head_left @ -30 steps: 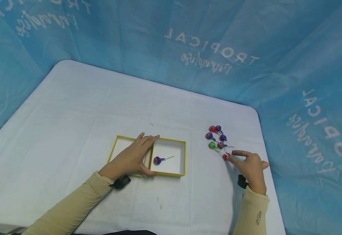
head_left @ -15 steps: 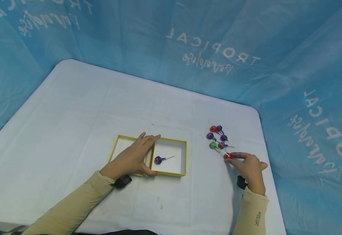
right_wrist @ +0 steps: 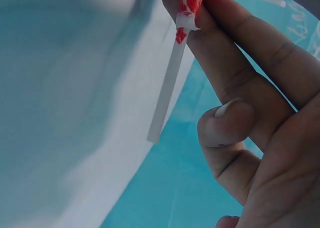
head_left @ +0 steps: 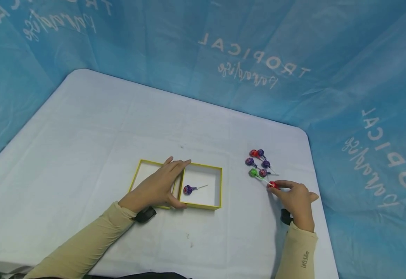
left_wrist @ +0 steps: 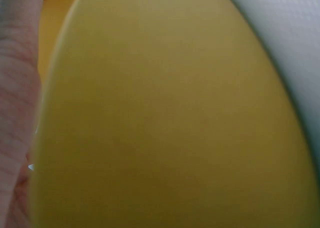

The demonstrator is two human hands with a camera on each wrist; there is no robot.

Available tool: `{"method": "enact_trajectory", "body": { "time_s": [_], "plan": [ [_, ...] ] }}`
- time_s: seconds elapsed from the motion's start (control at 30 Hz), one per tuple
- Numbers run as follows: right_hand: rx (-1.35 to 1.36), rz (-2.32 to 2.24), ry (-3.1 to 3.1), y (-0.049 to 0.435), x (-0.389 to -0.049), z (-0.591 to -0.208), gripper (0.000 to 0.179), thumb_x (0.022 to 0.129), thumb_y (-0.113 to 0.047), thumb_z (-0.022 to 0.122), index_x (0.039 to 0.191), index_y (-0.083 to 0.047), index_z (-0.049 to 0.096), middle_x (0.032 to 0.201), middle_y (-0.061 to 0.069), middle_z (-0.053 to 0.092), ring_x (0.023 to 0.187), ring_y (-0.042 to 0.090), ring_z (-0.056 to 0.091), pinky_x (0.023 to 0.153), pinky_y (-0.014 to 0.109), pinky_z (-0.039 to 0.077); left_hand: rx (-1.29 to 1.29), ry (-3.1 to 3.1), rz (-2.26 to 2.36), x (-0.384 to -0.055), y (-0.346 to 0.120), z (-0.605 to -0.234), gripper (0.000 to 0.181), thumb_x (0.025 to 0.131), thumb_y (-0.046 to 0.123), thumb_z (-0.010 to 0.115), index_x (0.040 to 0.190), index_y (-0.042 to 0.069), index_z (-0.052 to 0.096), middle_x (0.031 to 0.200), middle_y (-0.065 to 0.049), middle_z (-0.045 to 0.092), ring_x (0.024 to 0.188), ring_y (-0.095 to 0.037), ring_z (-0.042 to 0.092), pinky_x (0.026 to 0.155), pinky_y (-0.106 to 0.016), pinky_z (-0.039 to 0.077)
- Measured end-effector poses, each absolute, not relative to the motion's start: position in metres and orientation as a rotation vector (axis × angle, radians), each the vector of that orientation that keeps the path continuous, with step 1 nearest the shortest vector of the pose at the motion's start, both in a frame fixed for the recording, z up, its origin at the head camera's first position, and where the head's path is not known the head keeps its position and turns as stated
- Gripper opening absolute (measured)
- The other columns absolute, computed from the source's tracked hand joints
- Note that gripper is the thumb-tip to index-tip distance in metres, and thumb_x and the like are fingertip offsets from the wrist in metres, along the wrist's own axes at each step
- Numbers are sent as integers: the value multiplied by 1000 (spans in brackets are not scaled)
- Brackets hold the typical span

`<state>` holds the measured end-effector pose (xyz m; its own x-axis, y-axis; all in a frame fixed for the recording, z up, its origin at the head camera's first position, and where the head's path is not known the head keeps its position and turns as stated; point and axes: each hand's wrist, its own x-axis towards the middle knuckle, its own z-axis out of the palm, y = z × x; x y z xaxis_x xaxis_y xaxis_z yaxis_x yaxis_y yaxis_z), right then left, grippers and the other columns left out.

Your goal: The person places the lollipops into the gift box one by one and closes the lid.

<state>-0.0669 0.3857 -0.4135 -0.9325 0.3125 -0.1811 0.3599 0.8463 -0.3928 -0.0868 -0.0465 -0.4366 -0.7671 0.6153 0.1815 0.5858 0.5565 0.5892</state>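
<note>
My right hand pinches a red lollipop at the near end of a small cluster of lollipops on the white table. In the right wrist view the fingers hold the red wrapper, and the white stick hangs free. My left hand rests across the shared wall of two yellow-edged box trays. The left tray lies mostly under the hand. The right tray contains one purple lollipop. A yellow box wall fills the left wrist view.
The white table has a rounded far right corner and a right edge close to my right hand. Blue printed sheeting hangs behind and to both sides.
My right hand's fingers have closed around the red lollipop and lifted it slightly from the cluster's near end. The left hand stays on the trays.
</note>
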Motion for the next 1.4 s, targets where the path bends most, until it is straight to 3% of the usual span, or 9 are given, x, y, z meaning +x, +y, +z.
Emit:
{"method": "enact_trajectory", "body": {
  "time_s": [0.2,0.4,0.73,1.1,1.2,1.4],
  "plan": [
    [480,-564,2996,384,-64,-398,43,87,-39,77,111,-3,77,81,16,70,115,50,53,98,79,10,1025,2714,1004,-86,-47,-437,127,58,54,94,156,5,31,144,-15,49,139,-31,44,130,-43,16],
    [322,-523,3152,371,-64,-374,36,85,-36,80,106,-6,80,78,16,58,99,40,52,80,66,19,1020,2707,988,-87,-46,-436,126,58,55,93,157,6,31,145,-14,49,140,-30,44,130,-42,15],
    [-141,-580,3288,315,-80,-346,29,76,-29,89,97,-9,82,61,3,55,81,25,46,80,61,16,1023,2704,978,-90,-44,-436,127,60,56,92,158,6,29,146,-14,48,141,-30,42,130,-41,14],
    [-536,-493,3196,252,-95,-345,22,75,-34,89,93,-23,83,80,-8,74,84,18,43,80,57,20,1020,2715,942,-91,-49,-435,128,59,58,92,158,6,29,146,-13,48,141,-30,42,130,-41,16],
    [-618,-442,3182,241,-98,-344,19,76,-37,88,91,-28,82,80,-14,74,80,14,41,80,54,22,1028,2710,951,-91,-50,-433,128,59,56,92,158,6,29,146,-15,48,141,-32,41,130,-42,18],
    [-744,-377,3136,224,-105,-340,14,76,-37,87,87,-31,82,75,-14,73,75,13,38,79,52,25,1030,2700,946,-92,-52,-431,127,60,57,92,158,6,29,146,-15,47,141,-31,42,130,-41,17]
  ]
}}
